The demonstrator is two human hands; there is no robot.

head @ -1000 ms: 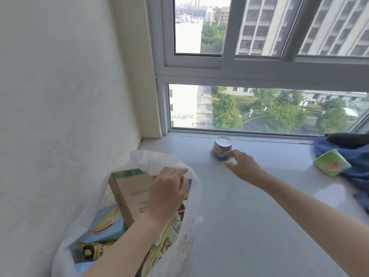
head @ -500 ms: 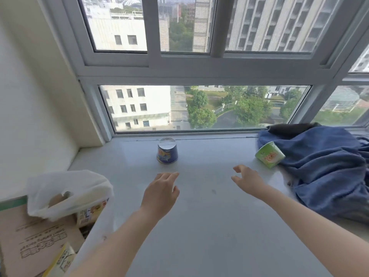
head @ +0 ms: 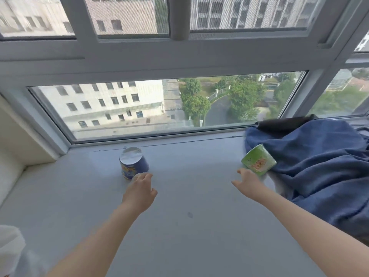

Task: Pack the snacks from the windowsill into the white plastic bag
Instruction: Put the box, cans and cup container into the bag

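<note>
- The pale grey stone windowsill (head: 179,226) runs across the whole view under the glass, and both snacks left to pack sit toward its far edge.
- A rumpled dark blue cloth (head: 319,166) is heaped at the right end of the sill; being soft, it will probably shift if anything resting on it is pulled.
- The white plastic bag (head: 10,250) shows only as a blurred corner at the lower left, well apart from both snacks; what it holds is hidden.
- The short blue cylindrical snack tub with a silver foil lid (head: 134,163) stands upright near the window. It looks light and stiff, with a smooth, likely slippery wall, so wrap the sides low rather than press the thin foil top.
- The green plastic-wrapped snack packet (head: 258,162) leans tilted against the cloth's edge. It looks light, soft and crinkly; a gentle hold across its flat faces should avoid crushing the contents.
- The left hand (head: 139,193) reaches with fingers loosely extended, the fingertips at or touching the tub's base; it holds nothing yet.
- The right hand (head: 248,184) is spread wide, thumb out, just beside the packet's lower edge; whether it touches is unclear, and it grips nothing.
</note>
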